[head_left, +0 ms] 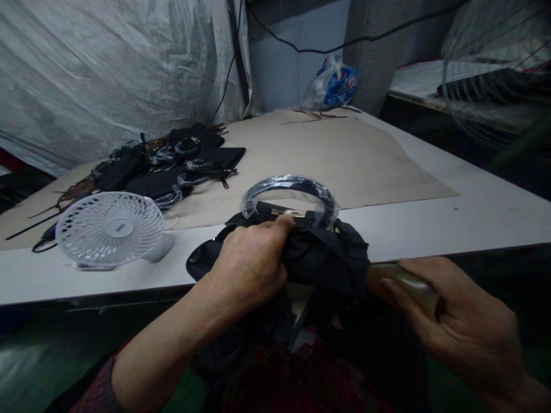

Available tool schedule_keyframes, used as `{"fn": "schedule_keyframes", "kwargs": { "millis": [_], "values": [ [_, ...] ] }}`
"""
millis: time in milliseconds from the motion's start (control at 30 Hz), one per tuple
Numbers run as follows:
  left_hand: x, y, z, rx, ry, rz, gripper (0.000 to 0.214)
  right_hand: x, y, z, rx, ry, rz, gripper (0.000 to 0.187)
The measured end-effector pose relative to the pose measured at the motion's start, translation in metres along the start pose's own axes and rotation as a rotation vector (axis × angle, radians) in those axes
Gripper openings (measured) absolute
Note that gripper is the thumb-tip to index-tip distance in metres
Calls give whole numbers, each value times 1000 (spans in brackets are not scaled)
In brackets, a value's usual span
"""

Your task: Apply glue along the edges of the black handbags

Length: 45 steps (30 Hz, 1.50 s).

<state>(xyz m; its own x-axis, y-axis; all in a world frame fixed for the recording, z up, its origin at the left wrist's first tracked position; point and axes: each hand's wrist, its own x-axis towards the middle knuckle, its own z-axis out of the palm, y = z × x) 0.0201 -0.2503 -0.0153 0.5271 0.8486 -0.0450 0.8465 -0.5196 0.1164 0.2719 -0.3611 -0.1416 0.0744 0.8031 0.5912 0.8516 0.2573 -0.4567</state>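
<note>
A black handbag (318,258) rests at the table's near edge, its curved handle (286,184) wrapped in clear plastic and pointing away from me. My left hand (253,258) is closed on the bag's fabric, thumb beside a small gold-coloured metal plate (282,213). To the right, my right hand (460,315) is wrapped around a smooth brownish, curved tool (407,284). The tool's far end meets the right side of the bag; whether it goes inside is hidden. The lower part of the bag hangs in shadow near my lap.
A white fan (114,229) stands on the table (430,223) to the left. Behind it lies a pile of black bag pieces (172,163) with plastic-wrapped handles. Brown paper (344,149) covers the table's far part. A plastic bag (333,83) sits at the back. A wire fan cage (495,86) is at right.
</note>
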Motion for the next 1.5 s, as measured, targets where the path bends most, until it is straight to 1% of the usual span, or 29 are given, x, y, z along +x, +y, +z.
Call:
{"fn": "schedule_keyframes", "kwargs": {
  "millis": [100, 200, 333, 367, 467, 500, 567, 633, 767, 833, 867, 1000, 1133, 1267, 1400, 1500],
  "values": [
    [1, -1, 0, 15, 6, 4, 64, -4, 2, 4, -3, 45, -23, 20],
    [0, -1, 0, 25, 13, 17, 63, -6, 2, 7, 11, 28, -53, 19],
    [0, -2, 0, 20, 17, 28, 64, -1, 3, 5, -18, 67, -52, 17],
    [0, -2, 0, 18, 18, 27, 64, 0, 3, 3, 2, 49, -57, 15],
    [0, -2, 1, 9, 19, 33, 65, 3, 4, -1, 93, -62, -46, 10],
    [0, -2, 1, 6, 19, 37, 65, 3, 4, -2, 99, -73, -28, 9],
    [0, -2, 0, 12, 18, 35, 65, 2, 6, -2, 75, -50, 24, 8],
    [0, -2, 0, 20, 13, 24, 66, 0, 9, -2, 60, -31, 47, 9],
    [0, -2, 0, 16, 11, 21, 65, -5, 13, 0, 85, -14, 19, 18],
    [0, -2, 0, 34, 15, 14, 62, -6, 14, 1, 62, 15, 10, 16],
    [0, -2, 0, 48, 17, 11, 61, -5, 14, 1, 55, 13, 3, 15],
    [1, -3, 0, 82, 17, 11, 59, 0, 12, 0, 104, -73, -40, 10],
    [1, -2, -1, 102, 23, -3, 60, 3, 10, 1, 87, -12, -79, 11],
    [1, -2, -1, 90, 21, 7, 63, 1, 12, -2, 108, -52, -85, 12],
    [1, -2, 0, 83, 37, 9, 61, 1, 13, -5, 89, -14, -92, 12],
    [1, -2, -1, 80, 31, 11, 62, 2, 14, -5, 127, -71, -72, 10]
  ]
}}
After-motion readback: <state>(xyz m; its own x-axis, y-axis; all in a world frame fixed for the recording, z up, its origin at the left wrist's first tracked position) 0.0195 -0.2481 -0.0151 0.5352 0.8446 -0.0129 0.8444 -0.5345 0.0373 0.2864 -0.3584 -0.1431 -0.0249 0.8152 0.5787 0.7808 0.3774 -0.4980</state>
